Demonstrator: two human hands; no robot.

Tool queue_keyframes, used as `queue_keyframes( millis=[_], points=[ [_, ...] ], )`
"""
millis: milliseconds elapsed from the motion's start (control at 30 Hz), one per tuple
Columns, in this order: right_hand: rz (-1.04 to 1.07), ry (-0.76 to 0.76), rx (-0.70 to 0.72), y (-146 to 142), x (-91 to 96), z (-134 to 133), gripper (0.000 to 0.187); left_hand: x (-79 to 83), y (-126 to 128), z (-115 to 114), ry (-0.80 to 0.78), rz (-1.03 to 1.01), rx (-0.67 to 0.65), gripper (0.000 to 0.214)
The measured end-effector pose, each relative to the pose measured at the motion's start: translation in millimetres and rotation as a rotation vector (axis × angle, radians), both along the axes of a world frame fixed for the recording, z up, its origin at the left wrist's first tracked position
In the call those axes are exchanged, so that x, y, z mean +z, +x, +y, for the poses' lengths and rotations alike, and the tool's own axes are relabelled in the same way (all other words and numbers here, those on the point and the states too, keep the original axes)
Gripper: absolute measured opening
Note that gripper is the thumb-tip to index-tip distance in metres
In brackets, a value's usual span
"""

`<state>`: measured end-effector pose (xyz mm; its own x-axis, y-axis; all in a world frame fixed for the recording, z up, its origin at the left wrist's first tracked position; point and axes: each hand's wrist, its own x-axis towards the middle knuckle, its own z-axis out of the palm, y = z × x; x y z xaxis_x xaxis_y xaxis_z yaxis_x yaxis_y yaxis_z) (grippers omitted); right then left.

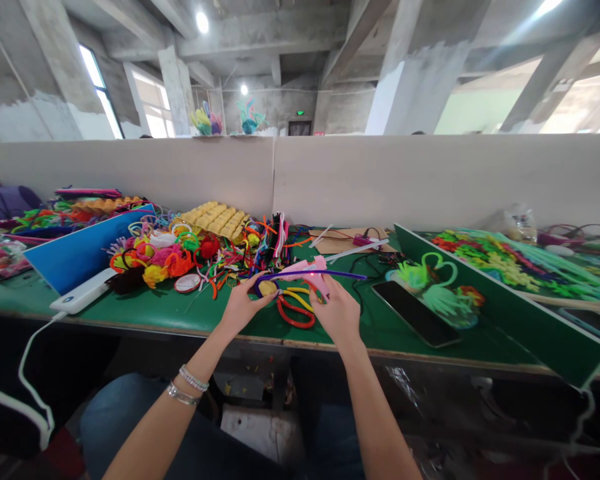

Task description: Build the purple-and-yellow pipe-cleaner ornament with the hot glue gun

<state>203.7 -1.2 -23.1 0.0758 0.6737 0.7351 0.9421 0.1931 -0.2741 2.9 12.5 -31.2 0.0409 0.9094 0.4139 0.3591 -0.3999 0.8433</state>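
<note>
A fuzzy purple pipe cleaner (347,274) stretches between my hands above the table's front edge, curled into a bend at its left end. My left hand (241,305) is closed on that bent end, thumb and fingers pinching it. Farther along the stem, the fingers of my right hand (339,311) pinch it, partly hiding the contact. Behind the right fingertips sits a pink object (316,265) with a small red light, its kind unclear. Scissors with red and yellow handles (296,313) lie between and below my hands. A small tan piece (267,288) shows beside the left fingertips.
Colourful pipe cleaner pieces (167,257) and a yellow egg tray (215,220) are heaped at left, near a white power strip (83,292) and blue board (90,250). On the right lie a phone (415,312), green pipe cleaner swans (443,297) and an upright green board (500,307).
</note>
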Motion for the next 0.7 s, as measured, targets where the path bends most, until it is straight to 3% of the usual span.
queue_keyframes(
  millis=[333, 700],
  points=[
    [0.015, 0.088, -0.001, 3.5, -5.5, 4.2, 0.034, -2.3, -0.9, 2.5, -0.025, -0.041, -0.008, 0.057],
    [0.108, -0.037, 0.021, 3.5, 2.5, 0.8, 0.035, -4.9, -1.3, 6.4, -0.009, -0.163, -0.038, 0.059]
  ],
)
